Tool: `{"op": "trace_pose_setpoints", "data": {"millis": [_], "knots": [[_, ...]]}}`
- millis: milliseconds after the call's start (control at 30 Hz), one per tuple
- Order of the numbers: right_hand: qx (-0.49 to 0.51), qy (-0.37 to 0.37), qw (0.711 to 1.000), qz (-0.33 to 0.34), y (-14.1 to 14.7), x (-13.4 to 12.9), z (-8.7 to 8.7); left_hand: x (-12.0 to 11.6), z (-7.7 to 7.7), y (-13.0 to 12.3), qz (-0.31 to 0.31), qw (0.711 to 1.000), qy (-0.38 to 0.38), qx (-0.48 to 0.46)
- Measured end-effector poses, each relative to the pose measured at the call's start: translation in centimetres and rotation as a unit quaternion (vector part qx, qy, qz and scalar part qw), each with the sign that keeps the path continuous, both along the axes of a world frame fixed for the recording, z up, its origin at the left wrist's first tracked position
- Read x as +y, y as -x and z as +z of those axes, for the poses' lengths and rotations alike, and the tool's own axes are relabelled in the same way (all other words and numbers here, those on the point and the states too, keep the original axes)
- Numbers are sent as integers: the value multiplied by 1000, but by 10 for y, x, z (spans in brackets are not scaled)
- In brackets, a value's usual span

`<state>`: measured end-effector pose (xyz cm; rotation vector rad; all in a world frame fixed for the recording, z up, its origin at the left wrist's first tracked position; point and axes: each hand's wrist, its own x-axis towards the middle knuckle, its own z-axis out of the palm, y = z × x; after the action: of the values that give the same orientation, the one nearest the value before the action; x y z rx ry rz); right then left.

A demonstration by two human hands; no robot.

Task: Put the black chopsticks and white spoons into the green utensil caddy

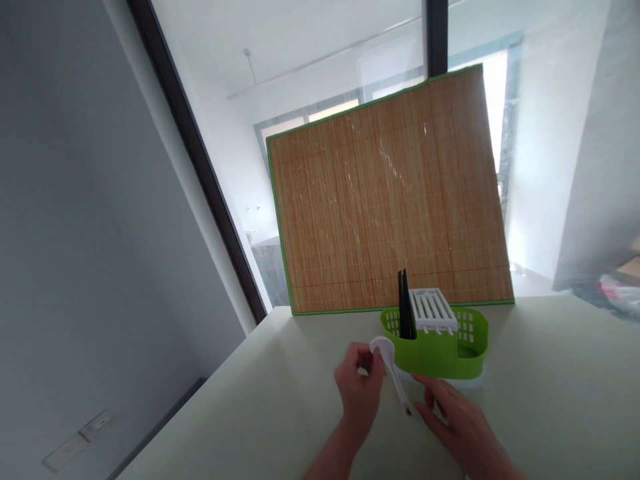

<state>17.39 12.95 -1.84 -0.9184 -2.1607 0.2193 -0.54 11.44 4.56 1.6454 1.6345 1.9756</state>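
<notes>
My left hand (361,380) is closed on a white spoon (387,357), pinching it near its bowl. The spoon slants down to the right, and its handle ends in a small dark tip. Close to that tip is my right hand (453,420), its thumb and index finger apart and nothing visible between them. The index fingertip overlaps the front of a green utensil holder (430,357) in view; whether it touches cannot be made out. Black chopsticks (404,307) stand upright in the holder's left part. A white slotted rack (431,310) with hooks sits over its middle.
The holder rests on a white base tray (473,383) on a pale table (280,400). Behind it, a bamboo mat (390,193) with green edging leans against a glass partition. A grey wall (75,233) runs along the left.
</notes>
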Motion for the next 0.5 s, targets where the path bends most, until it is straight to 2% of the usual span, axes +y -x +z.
{"op": "trace_pose_setpoints", "data": {"millis": [100, 167, 233, 333, 500], "knots": [[-90, 55, 994, 22, 9, -4, -12, 23, 39, 11, 5, 997, -52, -51], [-134, 53, 989, 39, 14, -9, -18, 43, 62, 13, -7, 995, -79, -65], [-161, 30, 986, 45, 18, -12, -22, 64, 77, 12, -11, 995, -85, -46], [-186, -36, 981, 44, 21, -13, -27, 92, 85, 6, 14, 998, -57, 25], [-190, -144, 971, 34, 18, -10, -34, 121, 68, 2, 73, 980, 88, 164]]}}
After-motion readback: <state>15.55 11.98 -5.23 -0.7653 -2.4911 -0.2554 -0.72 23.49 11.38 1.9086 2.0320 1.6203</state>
